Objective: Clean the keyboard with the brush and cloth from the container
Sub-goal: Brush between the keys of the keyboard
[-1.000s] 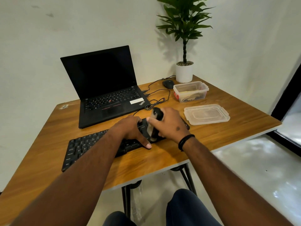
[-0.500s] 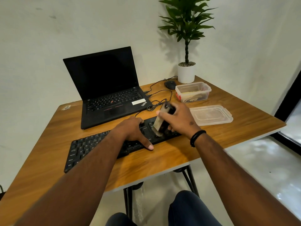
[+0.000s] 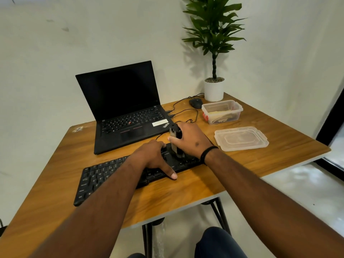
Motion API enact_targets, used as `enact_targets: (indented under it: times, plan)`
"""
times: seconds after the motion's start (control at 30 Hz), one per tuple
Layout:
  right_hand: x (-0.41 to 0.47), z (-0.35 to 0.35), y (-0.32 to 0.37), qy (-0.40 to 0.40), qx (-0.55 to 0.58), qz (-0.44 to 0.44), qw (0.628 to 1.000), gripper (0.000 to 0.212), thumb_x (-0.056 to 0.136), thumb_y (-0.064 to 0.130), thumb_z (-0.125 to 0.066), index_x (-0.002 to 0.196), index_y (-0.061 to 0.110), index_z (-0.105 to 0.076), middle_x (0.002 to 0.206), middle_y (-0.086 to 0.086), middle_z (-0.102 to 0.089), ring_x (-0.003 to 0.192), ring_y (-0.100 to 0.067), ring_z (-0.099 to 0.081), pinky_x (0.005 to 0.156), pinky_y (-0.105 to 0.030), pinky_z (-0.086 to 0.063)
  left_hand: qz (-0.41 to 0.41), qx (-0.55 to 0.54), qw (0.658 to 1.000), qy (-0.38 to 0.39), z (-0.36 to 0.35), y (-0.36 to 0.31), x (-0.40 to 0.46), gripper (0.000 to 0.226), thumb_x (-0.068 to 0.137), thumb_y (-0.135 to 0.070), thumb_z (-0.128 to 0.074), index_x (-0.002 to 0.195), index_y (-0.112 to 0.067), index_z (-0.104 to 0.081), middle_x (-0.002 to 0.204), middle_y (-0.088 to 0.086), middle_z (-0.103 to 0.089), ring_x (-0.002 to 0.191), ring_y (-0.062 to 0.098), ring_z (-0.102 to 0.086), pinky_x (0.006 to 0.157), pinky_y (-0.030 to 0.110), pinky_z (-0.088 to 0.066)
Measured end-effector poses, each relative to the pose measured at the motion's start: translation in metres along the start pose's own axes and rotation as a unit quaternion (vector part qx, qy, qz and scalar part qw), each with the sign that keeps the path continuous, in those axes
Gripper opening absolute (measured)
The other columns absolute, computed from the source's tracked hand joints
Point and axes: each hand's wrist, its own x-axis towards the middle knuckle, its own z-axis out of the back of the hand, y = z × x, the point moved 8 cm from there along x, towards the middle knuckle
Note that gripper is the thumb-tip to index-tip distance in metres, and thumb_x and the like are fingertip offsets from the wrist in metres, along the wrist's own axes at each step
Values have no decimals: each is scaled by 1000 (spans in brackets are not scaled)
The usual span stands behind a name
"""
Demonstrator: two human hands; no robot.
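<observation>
1. The right hand (image 3: 191, 140) grips the brush (image 3: 176, 141) upright, its bristles on the keyboard (image 3: 104, 175) in the frame centre.
2. The left hand (image 3: 151, 158) rests flat on the keys (fingers relaxed).
3. The open container (image 3: 222, 111) stands at the upper right of the table (image 3: 186, 194), its lid (image 3: 241, 138) just below it.

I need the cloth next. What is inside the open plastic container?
Inside the container, pale crumpled material, maybe the cloth, lies on the bottom, with something red at its left end. The blurry walls hide what these are exactly.

Black keyboard (image 3: 111, 175) and laptop (image 3: 126, 108), wood-grain brown table (image 3: 279, 146), white pot (image 3: 214, 90).
</observation>
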Motion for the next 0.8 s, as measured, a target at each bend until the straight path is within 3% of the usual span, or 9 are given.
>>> enact_targets:
  times: [0.13, 0.23, 0.33, 0.4, 0.6, 0.73, 0.8]
  plan:
    - [17, 9, 2, -52, -31, -14, 998, 27, 94, 39, -62, 106, 14, -61, 96, 0, -60, 87, -16, -53, 72, -27, -40, 5, 7, 1000, 2, 1, -2, -3, 133, 43, -63, -93, 153, -20, -35, 147, 1, -43, 132, 25, -45, 105, 42, -46]
    - [13, 27, 6, -91, -10, -3, 996, 22, 93, 40, -61, 96, 19, -59, 83, 8, -55, 78, -14, -54, 65, -28, -41, 3, 4, 1000, 1, 1, -3, -3, 132, 45, -62, -94, 154, -20, -33, 148, 1, -40, 135, 26, -42, 107, 43, -44]
    - [7, 18, 3, -11, -33, -6, 999, 22, 89, 38, -64, 78, 21, -56, 71, 7, -57, 69, -14, -56, 58, -29, -44, 2, 0, 1000, 0, 2, -2, -2, 132, 43, -62, -94, 153, -19, -35, 147, 2, -42, 134, 26, -44, 106, 44, -46]
    - [6, 8, -5, 18, -46, -17, 999, 21, 89, 36, -65, 77, 21, -56, 72, 5, -58, 71, -16, -58, 56, -27, -39, 1, 2, 1000, 2, 2, -2, -2, 131, 43, -63, -94, 152, -19, -36, 147, 2, -43, 133, 26, -45, 105, 44, -46]
    - [23, 7, -10, -47, -36, -32, 998, 25, 92, 39, -63, 95, 15, -62, 84, 2, -60, 81, -18, -58, 67, -30, -44, 2, 7, 1000, 2, 1, -3, -5, 133, 43, -64, -93, 154, -20, -34, 148, 3, -41, 134, 26, -43, 107, 44, -45]
    - [11, 29, -14, -107, 40, -37, 993, 21, 90, 38, -66, 83, 19, -61, 79, 1, -63, 75, -17, -60, 68, -32, -52, 5, -3, 1000, 3, 3, -2, -5, 134, 42, -64, -93, 154, -21, -35, 148, 2, -41, 133, 27, -44, 107, 46, -45]
    - [2, 29, -17, -73, 52, -31, 995, 24, 87, 35, -68, 73, 20, -57, 71, 2, -59, 68, -15, -57, 64, -34, -50, 5, 0, 1000, 4, 3, -2, -4, 133, 41, -65, -93, 153, -21, -36, 146, 2, -43, 131, 26, -45, 106, 46, -46]
